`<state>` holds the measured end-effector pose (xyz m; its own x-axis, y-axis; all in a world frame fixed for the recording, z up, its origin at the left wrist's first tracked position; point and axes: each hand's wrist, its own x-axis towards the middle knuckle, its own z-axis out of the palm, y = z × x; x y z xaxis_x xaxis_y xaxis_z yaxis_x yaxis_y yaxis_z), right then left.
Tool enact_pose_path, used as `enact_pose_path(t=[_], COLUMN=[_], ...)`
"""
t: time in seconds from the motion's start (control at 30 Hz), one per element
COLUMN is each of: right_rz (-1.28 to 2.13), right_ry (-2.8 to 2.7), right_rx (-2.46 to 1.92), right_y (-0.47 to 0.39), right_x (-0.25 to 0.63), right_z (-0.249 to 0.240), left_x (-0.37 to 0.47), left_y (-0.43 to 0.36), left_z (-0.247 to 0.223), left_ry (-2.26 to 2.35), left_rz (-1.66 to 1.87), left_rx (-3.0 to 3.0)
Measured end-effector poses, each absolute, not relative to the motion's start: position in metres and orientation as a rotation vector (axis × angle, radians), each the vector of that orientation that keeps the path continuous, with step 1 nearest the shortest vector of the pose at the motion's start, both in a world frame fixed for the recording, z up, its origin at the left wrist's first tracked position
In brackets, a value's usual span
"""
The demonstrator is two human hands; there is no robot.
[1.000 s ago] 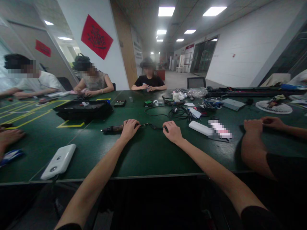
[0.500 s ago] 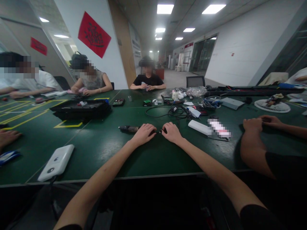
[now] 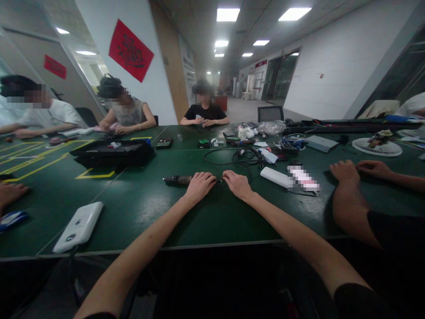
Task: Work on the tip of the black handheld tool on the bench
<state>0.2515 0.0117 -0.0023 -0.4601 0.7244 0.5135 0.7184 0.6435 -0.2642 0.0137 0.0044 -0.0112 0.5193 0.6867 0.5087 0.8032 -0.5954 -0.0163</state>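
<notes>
currently, the left hand (image 3: 200, 186) is clamped on the dark cylindrical tool (image 3: 178, 180) on the green table (image 3: 206, 226); just beside it, the right hand (image 3: 237, 184) pinches a small dark piece (image 3: 221, 180), mostly hidden.

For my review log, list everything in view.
Table: 1, green, centre
Tool: 1, dark, table centre
Thin cord: 1, dark, right of tool
Tray: 1, black, left
Device: 1, white, near left
Bar: 1, white, right of centre
Flat slab: 1, grey, right
Round grille: 1, white, right
Cables: several, mostly black, mid-table
Posters: 2, red, left walls
Lights: several, white, ceiling
Other people: several, around table
Left hand: 1, bare, on tool
Right hand: 1, bare, pinching cord
</notes>
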Motion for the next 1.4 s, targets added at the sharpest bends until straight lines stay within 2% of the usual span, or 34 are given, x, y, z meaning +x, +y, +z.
enact_pose_path(t=[0.33, 1.23, 1.4], right_rz=[0.186, 0.129, 0.190], right_ry=[-2.414, -2.339, -2.319], right_rx=[-0.893, -1.179, -1.091], right_y=[0.007, 0.012, 0.011], right_x=[0.254, 0.247, 0.250], right_z=[0.000, -0.004, -0.002], left_x=[0.007, 0.017, 0.021], left_y=[0.004, 0.006, 0.003], left_z=[-0.012, -0.012, -0.013], left_ry=[-1.450, -1.293, -1.273], left_rz=[-0.806, -0.840, -0.808], left_rx=[-2.431, -2.634, -2.632])
